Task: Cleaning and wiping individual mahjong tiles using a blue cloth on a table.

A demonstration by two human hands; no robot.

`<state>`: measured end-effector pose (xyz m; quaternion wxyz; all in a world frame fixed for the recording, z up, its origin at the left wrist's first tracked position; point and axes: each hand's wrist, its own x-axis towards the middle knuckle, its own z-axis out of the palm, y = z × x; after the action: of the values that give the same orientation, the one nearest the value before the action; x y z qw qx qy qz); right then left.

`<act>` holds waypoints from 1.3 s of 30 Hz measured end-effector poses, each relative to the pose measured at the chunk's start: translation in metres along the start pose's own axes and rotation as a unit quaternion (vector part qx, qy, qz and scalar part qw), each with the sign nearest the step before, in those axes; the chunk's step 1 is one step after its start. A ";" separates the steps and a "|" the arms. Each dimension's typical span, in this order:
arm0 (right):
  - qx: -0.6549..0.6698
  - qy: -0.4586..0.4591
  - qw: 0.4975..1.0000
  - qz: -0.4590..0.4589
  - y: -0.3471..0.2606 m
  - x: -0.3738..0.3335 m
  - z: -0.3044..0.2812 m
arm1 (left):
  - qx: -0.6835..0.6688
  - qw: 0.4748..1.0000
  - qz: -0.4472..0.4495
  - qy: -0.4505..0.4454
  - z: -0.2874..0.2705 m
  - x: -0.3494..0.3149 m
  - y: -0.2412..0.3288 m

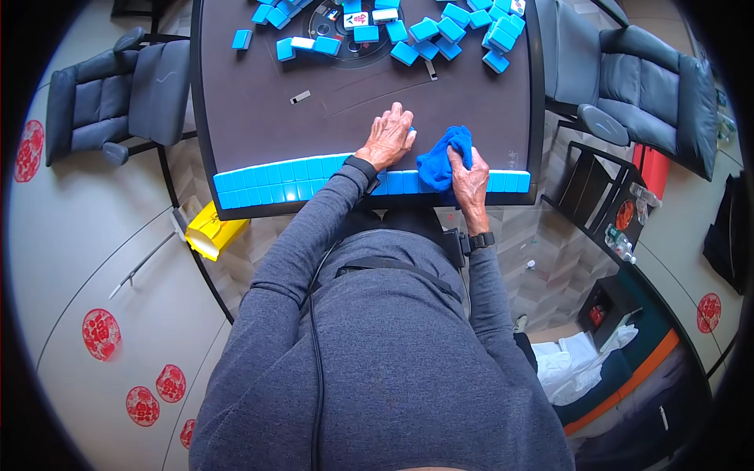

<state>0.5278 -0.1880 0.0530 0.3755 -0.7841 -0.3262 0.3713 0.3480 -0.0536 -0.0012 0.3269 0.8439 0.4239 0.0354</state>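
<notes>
My left hand (pixel 387 139) is over the dark mahjong table (pixel 271 129), just beyond the near row of tiles. Its fingers are curled, and a bit of a blue-backed mahjong tile (pixel 412 129) shows at the fingertips. To its right, my right hand (pixel 470 174) grips a crumpled blue cloth (pixel 441 161), which hangs over part of the row. The long row of mahjong tiles (pixel 287 179) lies blue side up along the near edge, two deep at the left. My left wrist and the cloth hide parts of it.
Loose mahjong tiles (pixel 451 30) lie scattered at the far side, around a round centre panel (pixel 345 35). Grey padded chairs (pixel 161 93) stand left and right of the table. A yellow bag (pixel 214 231) hangs near the left corner, and a side stand with bottles (pixel 620 243) is at the right.
</notes>
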 end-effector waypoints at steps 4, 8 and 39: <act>0.011 -0.002 1.000 -0.002 0.003 -0.002 -0.003 | 0.012 1.000 0.019 0.015 -0.004 -0.004 -0.005; 0.013 -0.007 1.000 0.000 0.003 -0.002 -0.001 | -0.085 0.995 -0.045 -0.002 -0.009 -0.006 -0.018; -0.008 -0.044 0.999 -0.019 -0.007 0.001 0.005 | -0.068 0.984 -0.056 0.153 -0.057 0.011 -0.077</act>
<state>0.5227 -0.1817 0.0562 0.3616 -0.7635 -0.3598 0.3959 0.2828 0.0169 -0.0038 0.3160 0.7797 0.5117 0.1743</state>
